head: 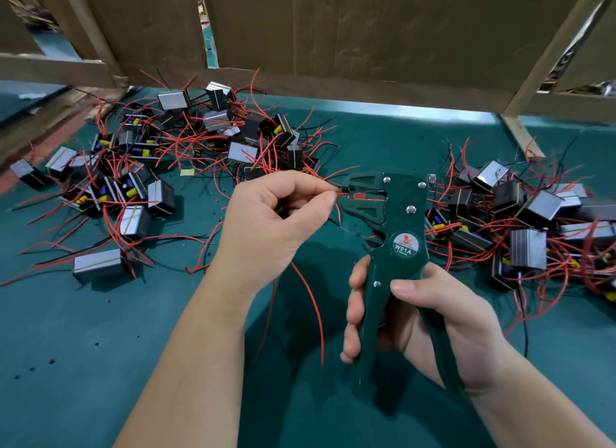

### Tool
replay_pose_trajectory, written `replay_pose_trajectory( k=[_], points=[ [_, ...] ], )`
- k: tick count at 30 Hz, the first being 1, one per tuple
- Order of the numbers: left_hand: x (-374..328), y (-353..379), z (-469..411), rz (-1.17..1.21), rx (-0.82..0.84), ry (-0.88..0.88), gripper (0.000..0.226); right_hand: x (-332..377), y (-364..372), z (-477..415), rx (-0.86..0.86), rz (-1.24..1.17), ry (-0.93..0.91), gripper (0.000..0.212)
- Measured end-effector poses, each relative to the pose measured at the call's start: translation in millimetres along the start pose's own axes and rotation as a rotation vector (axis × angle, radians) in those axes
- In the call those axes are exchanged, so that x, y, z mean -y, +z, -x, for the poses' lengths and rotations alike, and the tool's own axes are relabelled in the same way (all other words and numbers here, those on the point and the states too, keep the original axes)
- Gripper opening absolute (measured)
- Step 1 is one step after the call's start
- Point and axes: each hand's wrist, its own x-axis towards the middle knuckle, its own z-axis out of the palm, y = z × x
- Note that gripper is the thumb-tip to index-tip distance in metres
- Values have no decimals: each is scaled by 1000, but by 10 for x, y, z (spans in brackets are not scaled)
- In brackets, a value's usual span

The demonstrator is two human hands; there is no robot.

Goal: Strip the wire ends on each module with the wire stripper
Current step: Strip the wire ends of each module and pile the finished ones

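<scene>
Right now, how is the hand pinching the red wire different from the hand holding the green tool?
The left hand pinches a thin red wire between thumb and fingertip; the right hand wraps fingers round the handles of the dark green wire stripper. The left hand is level with the stripper's head; the right hand sits lower. Both are bare.

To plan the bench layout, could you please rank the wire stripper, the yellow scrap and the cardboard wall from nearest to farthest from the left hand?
1. wire stripper, head just right of the left hand.
2. yellow scrap, on the mat, behind and left.
3. cardboard wall, at the back.
</scene>
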Motion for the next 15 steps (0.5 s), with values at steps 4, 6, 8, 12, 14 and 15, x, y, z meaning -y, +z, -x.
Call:
replay_pose_trajectory(
  k=[4,6,8,12,14,15],
  points=[
    [6,-1,-2,-11,3,5,14,-4,-14,-2,-21,29,9,43],
    [11,-5,-1,-25,10,12,14,-4,-14,-11,-28,28,18,43],
    [14,-9,1,-35,18,17,13,-6,-15,-17,-31,26,24,43],
    [14,-31,-6,-51,29,20,12,0,-28,-5,-37,28,31,41],
    [16,-37,-6,-63,32,18,11,10,-37,3,-62,45,42,36],
    [23,-35,-6,-73,31,16,10,15,-40,8,-92,60,47,31]
  ],
)
